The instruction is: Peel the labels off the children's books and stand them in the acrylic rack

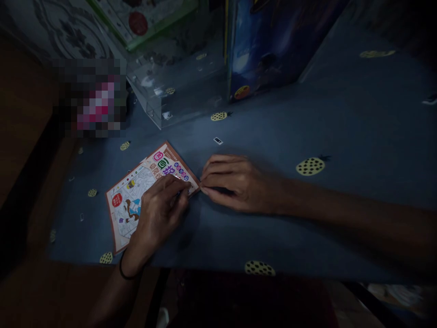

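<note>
Head view: a booklet [141, 178] with a printed cover lies on the pineapple-patterned tablecloth [273, 132]. The left hand [162, 202] rests on the booklet, fingers bent; from here I can't tell whether they pinch anything. The right hand [237, 182] touches the booklet's right corner with bunched fingertips, their grip unclear. Beyond the booklet stands what looks like a dark blue book [266, 50].

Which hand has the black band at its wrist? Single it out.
The left hand, over the illustrated booklet: the black band rings its wrist. The right hand, at the booklet's corner, shows none.
</note>
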`<act>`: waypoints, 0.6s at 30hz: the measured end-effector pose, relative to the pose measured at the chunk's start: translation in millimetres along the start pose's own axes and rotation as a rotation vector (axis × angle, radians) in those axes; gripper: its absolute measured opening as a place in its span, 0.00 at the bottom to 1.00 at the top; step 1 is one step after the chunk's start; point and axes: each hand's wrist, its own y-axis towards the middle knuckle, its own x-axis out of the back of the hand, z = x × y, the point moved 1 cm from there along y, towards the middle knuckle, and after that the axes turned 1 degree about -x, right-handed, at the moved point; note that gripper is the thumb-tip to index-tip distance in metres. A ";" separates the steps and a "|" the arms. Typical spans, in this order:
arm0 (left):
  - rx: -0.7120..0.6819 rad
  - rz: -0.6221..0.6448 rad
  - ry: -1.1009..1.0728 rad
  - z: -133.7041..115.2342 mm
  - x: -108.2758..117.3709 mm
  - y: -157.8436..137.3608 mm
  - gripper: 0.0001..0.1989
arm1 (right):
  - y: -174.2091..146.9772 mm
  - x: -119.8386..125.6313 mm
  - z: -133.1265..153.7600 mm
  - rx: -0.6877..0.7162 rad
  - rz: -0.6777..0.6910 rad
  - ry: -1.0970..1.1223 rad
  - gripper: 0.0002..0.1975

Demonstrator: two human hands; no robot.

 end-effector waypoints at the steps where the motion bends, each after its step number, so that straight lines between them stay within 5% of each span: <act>1: -0.004 -0.001 0.002 0.2 -0.1 -0.2 0.08 | 0.2 -0.2 -0.2 0.001 0.003 -0.005 0.12; 18: -0.138 -0.025 0.126 5.6 -9.3 -8.0 0.09 | -13.0 1.6 16.6 0.051 0.194 -0.426 0.13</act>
